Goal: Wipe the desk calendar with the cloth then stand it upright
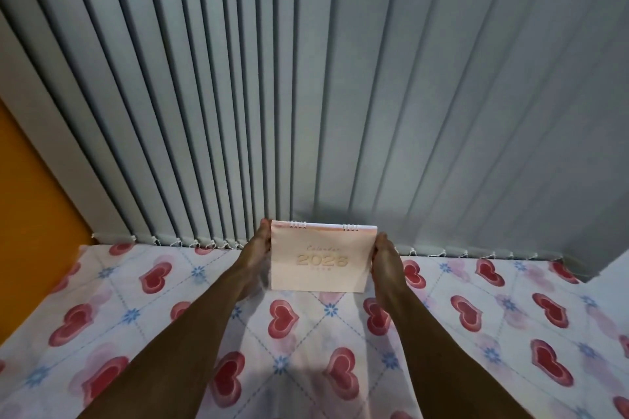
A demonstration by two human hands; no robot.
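A pale pink desk calendar [321,257] with "2026" on its cover and wire rings along its top edge stands upright on the table, its cover facing me. My left hand [257,255] grips its left edge and my right hand [384,260] grips its right edge. The calendar's bottom edge rests on or just above the heart-patterned tablecloth [296,343]. No cloth for wiping is in view.
Grey vertical blinds [306,95] hang right behind the calendar, their beaded bottom chain at the table's far edge. An orange wall [30,207] is at the left. A pale wall corner [612,269] shows at the right.
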